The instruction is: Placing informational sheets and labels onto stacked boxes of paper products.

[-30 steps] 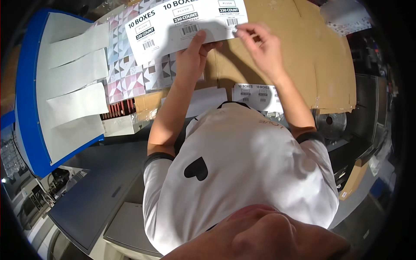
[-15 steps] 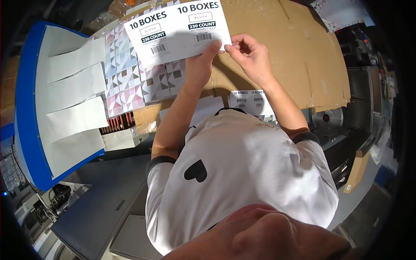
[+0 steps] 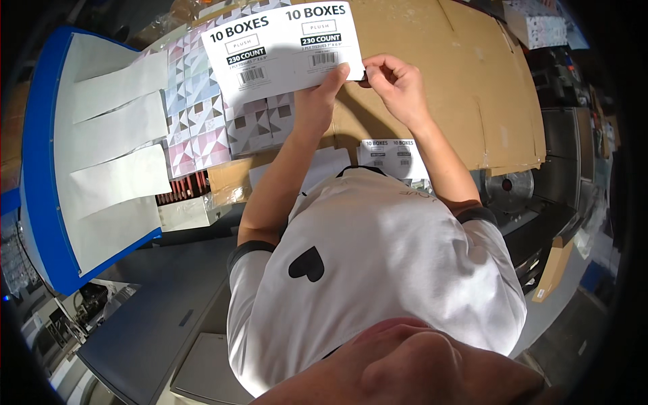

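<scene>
A white printed label sheet [image 3: 283,77] with black lettering and barcodes is held up in front of me, slightly tilted. My left hand [image 3: 317,104] grips its lower edge, with the thumb on the front and the other fingers hidden behind. At the sheet's lower right corner, my right hand [image 3: 399,88] is closed, its fingers curled and pinched at the edge. What those fingertips hold, if anything, is too small to make out. Behind and left of the sheet stand several tissue boxes [image 3: 206,145] with a triangle pattern, packed side by side.
Brown cardboard [image 3: 445,88] covers the work surface. Close to my body lies a stack of similar printed labels [image 3: 390,162]. A blue-framed machine opening [image 3: 40,155] with white hanging flaps [image 3: 118,179] stands left, beside red rollers [image 3: 185,187]. A tape roll [image 3: 509,185] sits at right.
The label sheet has shifted slightly right and down with my left hand. My right thumb has drawn back from the corner, and the fingers have curled in tighter there.
</scene>
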`<move>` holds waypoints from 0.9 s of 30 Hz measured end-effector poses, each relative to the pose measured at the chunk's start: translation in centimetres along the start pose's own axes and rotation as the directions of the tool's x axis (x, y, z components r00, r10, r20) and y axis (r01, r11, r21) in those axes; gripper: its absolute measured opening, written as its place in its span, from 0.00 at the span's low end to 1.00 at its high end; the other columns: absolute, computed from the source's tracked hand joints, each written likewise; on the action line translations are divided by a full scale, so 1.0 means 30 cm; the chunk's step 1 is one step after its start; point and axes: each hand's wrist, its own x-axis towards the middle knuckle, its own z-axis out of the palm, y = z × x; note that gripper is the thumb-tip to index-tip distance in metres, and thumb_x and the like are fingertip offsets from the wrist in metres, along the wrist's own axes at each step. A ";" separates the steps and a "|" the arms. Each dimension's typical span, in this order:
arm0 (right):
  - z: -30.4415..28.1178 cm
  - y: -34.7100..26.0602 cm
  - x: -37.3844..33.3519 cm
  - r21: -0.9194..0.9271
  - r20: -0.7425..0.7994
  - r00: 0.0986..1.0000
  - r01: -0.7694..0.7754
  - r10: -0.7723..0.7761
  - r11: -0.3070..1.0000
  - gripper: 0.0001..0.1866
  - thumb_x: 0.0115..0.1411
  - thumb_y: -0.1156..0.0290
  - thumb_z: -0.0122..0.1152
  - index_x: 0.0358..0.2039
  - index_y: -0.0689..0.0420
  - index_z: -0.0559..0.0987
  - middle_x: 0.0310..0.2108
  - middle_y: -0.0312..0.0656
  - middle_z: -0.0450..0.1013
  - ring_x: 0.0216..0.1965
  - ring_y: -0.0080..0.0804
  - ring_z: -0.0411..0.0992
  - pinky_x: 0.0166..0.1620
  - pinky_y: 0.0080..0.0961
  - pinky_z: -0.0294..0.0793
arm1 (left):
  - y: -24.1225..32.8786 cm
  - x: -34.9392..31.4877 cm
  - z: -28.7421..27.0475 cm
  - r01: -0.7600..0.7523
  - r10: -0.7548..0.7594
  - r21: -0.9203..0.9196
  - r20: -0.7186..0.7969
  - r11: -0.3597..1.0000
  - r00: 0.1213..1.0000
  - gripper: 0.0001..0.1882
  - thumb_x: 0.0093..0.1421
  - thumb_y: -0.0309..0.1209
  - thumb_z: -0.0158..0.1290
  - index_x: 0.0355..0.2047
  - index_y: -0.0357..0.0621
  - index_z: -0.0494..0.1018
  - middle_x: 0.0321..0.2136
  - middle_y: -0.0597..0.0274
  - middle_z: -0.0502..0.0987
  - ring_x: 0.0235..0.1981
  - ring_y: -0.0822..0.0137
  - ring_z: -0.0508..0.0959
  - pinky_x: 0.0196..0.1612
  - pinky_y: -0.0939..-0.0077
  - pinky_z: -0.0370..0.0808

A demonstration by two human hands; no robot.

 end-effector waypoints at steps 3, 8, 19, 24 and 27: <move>0.003 -0.003 0.001 -0.070 0.017 0.999 0.038 -0.037 0.997 0.07 0.55 0.74 0.51 0.30 0.65 0.72 0.24 0.38 0.71 0.26 0.20 0.70 0.32 0.16 0.72 | 0.012 -0.002 0.007 -0.002 0.003 0.113 -0.016 0.994 1.000 0.09 0.50 0.23 0.50 0.33 0.37 0.68 0.29 0.66 0.70 0.31 0.76 0.69 0.35 0.83 0.66; -0.010 0.038 0.021 0.243 0.075 0.996 -0.066 0.049 0.968 0.06 0.56 0.73 0.50 0.29 0.63 0.71 0.24 0.39 0.71 0.26 0.22 0.71 0.31 0.17 0.73 | -0.016 -0.002 -0.011 0.067 -0.068 -0.074 -0.010 0.995 0.998 0.12 0.51 0.22 0.48 0.38 0.37 0.66 0.33 0.62 0.70 0.34 0.71 0.71 0.37 0.77 0.69; -0.083 0.077 0.052 0.210 -0.085 0.992 -0.071 0.091 0.975 0.10 0.58 0.69 0.47 0.35 0.63 0.70 0.30 0.40 0.73 0.31 0.25 0.71 0.38 0.22 0.70 | 0.010 -0.005 -0.069 0.118 -0.116 -0.156 0.021 0.981 0.993 0.14 0.53 0.21 0.45 0.41 0.34 0.64 0.36 0.57 0.70 0.34 0.66 0.74 0.33 0.72 0.74; -0.061 -0.049 0.128 -0.148 -0.063 0.953 0.285 -0.296 0.947 0.13 0.53 0.72 0.55 0.39 0.63 0.70 0.33 0.36 0.71 0.33 0.19 0.68 0.38 0.16 0.67 | 0.078 -0.005 -0.076 -0.036 -0.120 0.416 0.344 0.909 0.931 0.15 0.50 0.22 0.49 0.40 0.32 0.65 0.32 0.58 0.72 0.29 0.71 0.74 0.30 0.79 0.73; -0.048 -0.083 0.148 -0.020 0.202 0.977 0.075 -0.070 0.997 0.12 0.53 0.75 0.55 0.38 0.63 0.70 0.31 0.33 0.70 0.33 0.15 0.66 0.37 0.12 0.66 | 0.076 0.016 -0.117 -0.224 0.135 0.359 0.256 0.906 0.957 0.14 0.51 0.23 0.49 0.39 0.34 0.66 0.29 0.59 0.72 0.26 0.72 0.73 0.27 0.80 0.72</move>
